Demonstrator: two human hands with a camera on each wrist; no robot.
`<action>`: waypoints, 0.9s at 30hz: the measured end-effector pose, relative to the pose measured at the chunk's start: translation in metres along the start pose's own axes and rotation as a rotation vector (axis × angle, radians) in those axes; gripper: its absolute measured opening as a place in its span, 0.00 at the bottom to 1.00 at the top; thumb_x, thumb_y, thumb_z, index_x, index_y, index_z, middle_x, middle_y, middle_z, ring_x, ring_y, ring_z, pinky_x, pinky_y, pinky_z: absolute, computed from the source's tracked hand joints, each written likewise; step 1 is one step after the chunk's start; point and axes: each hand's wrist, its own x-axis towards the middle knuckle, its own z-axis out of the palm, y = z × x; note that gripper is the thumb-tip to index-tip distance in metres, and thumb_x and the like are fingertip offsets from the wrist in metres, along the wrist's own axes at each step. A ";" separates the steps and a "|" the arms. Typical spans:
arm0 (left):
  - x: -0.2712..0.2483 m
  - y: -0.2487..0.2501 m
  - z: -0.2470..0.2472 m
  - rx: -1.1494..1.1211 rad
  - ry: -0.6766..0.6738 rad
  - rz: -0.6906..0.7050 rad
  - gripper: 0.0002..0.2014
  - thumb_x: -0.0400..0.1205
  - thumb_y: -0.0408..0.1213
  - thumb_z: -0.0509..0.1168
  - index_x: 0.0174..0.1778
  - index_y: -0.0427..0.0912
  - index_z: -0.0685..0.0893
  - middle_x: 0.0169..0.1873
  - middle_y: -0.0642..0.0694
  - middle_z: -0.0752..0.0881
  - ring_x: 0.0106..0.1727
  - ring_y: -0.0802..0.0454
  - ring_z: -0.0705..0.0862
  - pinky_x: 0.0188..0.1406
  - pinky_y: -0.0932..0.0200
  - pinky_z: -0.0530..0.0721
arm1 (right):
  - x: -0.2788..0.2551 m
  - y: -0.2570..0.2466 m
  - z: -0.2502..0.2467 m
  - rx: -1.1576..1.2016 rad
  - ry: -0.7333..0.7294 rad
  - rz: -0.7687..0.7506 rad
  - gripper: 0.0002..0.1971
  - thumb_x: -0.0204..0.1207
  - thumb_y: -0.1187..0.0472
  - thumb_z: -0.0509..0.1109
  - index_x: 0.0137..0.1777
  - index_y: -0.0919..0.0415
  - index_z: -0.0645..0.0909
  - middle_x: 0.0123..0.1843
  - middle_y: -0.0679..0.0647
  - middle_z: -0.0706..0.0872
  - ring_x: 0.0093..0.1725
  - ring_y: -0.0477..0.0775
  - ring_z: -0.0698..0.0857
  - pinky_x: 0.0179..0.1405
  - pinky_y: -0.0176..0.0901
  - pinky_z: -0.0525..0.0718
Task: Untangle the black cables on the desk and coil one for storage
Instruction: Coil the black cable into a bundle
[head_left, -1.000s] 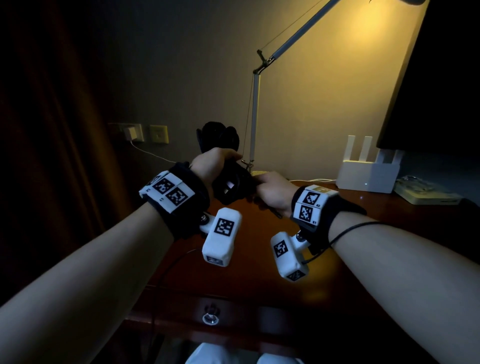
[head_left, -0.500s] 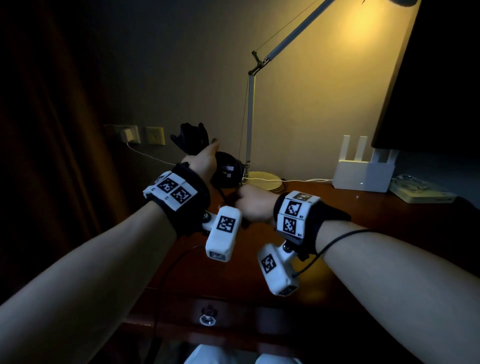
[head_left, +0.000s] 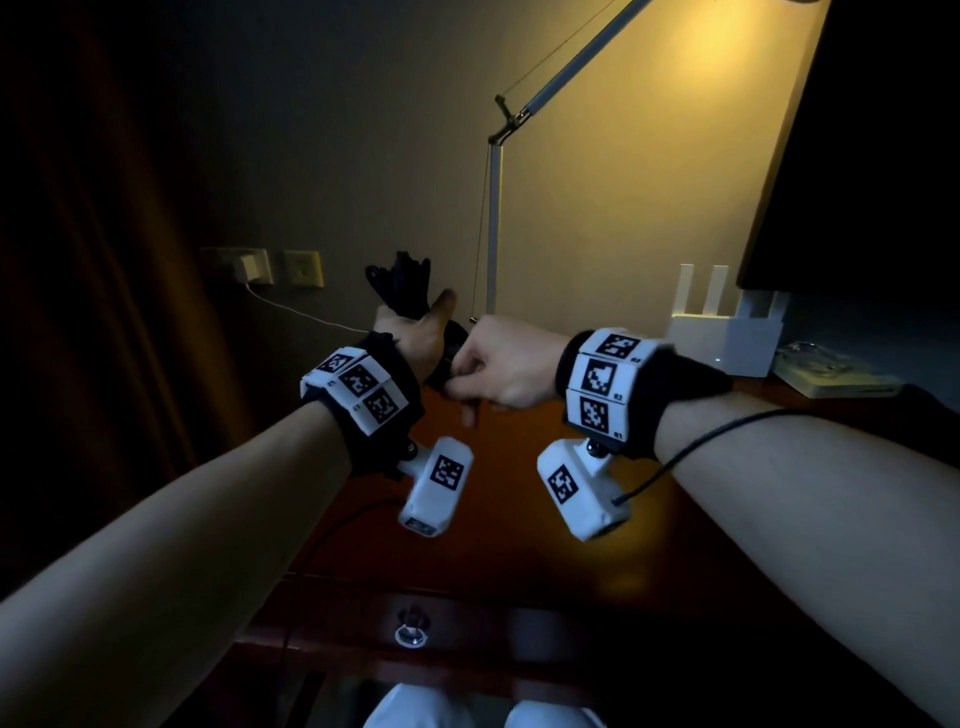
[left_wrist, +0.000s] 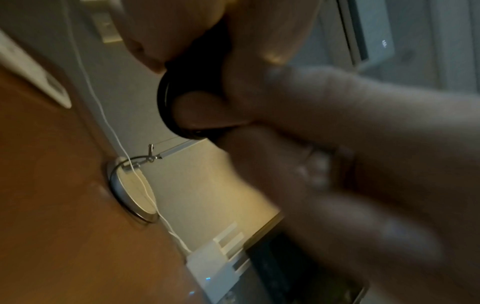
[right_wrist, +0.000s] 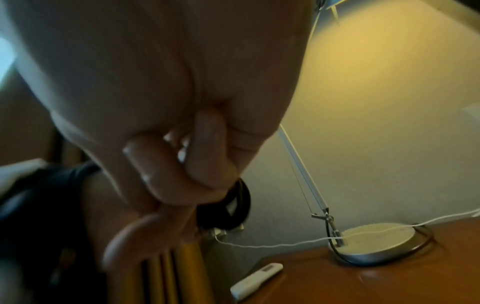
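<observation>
Dim lamplight falls on the wooden desk (head_left: 519, 519), above which both hands meet; the right hand (head_left: 506, 371) has its fingers (right_wrist: 207, 148) curled, pinching a turn of the black cable (left_wrist: 168, 115), while the left hand (head_left: 415, 340) grips the coiled bundle, loops sticking up past its thumb. Each new turn probably wants to match the others and stay snug, or the coil springs apart
</observation>
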 end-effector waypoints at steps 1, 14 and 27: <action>-0.001 0.000 -0.001 0.037 -0.049 0.003 0.33 0.72 0.55 0.72 0.68 0.36 0.79 0.59 0.43 0.86 0.57 0.48 0.85 0.56 0.57 0.81 | -0.002 -0.002 -0.003 0.025 0.010 -0.020 0.16 0.81 0.57 0.68 0.37 0.67 0.89 0.30 0.54 0.90 0.24 0.49 0.79 0.27 0.40 0.77; -0.020 0.001 -0.013 -0.248 -0.346 -0.104 0.24 0.71 0.41 0.74 0.58 0.28 0.84 0.45 0.34 0.89 0.39 0.46 0.90 0.34 0.61 0.85 | -0.005 0.018 -0.016 0.673 0.417 0.078 0.07 0.73 0.65 0.77 0.45 0.69 0.87 0.30 0.56 0.84 0.23 0.45 0.74 0.15 0.32 0.69; -0.032 0.004 -0.024 -0.351 -0.601 -0.292 0.16 0.81 0.36 0.62 0.59 0.27 0.82 0.48 0.36 0.83 0.48 0.42 0.83 0.48 0.55 0.80 | 0.003 0.031 -0.008 0.890 0.292 0.100 0.10 0.76 0.67 0.72 0.58 0.62 0.84 0.28 0.51 0.80 0.25 0.45 0.71 0.18 0.32 0.66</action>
